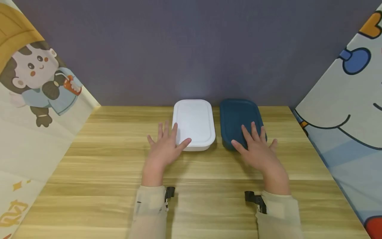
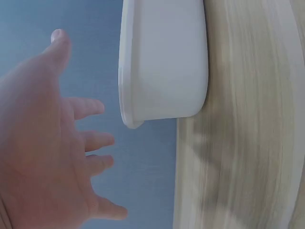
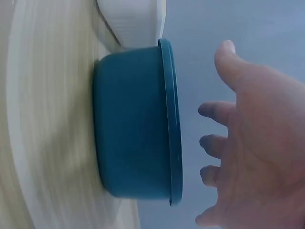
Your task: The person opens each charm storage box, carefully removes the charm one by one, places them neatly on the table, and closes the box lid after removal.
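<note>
A white lidded box with rounded corners stands near the back of the table, and a dark teal lidded box stands to its right, a narrow gap between them. My left hand, fingers spread, hovers by the white box's near left corner. In the left wrist view that hand is apart from the white box. Over the near right part of the teal box is my right hand, fingers spread. The right wrist view shows space between this hand and the teal box. Both hands hold nothing.
The wooden table ends at a dark grey-purple back panel. Cartoon-printed panels flank it, the left panel and the right panel. Black mounts sit at both cuffs, the left mount and the right mount.
</note>
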Available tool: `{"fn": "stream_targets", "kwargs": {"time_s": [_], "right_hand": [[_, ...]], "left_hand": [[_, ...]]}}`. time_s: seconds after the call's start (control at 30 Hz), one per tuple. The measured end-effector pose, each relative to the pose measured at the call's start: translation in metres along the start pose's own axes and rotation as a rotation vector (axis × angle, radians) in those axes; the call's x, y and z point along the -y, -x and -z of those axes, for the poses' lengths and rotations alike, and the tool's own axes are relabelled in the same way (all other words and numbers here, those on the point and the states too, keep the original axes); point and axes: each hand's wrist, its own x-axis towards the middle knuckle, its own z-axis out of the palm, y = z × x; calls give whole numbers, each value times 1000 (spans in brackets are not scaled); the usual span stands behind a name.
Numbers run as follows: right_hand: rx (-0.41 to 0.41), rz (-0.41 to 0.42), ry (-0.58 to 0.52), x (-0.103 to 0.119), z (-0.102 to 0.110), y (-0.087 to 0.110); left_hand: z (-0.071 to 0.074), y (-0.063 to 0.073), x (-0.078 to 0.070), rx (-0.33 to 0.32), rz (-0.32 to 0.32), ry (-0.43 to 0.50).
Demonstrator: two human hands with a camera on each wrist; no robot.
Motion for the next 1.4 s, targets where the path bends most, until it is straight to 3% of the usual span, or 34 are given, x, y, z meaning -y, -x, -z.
{"fn": "stream_targets", "kwargs": {"time_s": [0.17, 0.33, 0.6, 0.77, 0.87, 1.13, 1.4], "right_hand": [[-12, 51, -37, 17, 1, -7], [-14, 125, -147, 41, -1, -15], [-12, 227, -261, 73, -22, -26], [20, 197, -266, 75, -35, -32], [28, 195, -269, 74, -42, -35], [80, 198, -234, 74, -46, -37], [80, 187, -174, 75, -43, -42]], "left_hand": [[0, -2, 2, 7, 3, 28], [2, -4, 3, 22, 21, 72], [-6, -6, 9, 34, 35, 174], [-13, -8, 14, 9, -12, 319], [-17, -8, 16, 6, -7, 374], [-23, -11, 17, 34, 61, 432], [-24, -14, 14, 16, 47, 470]]}}
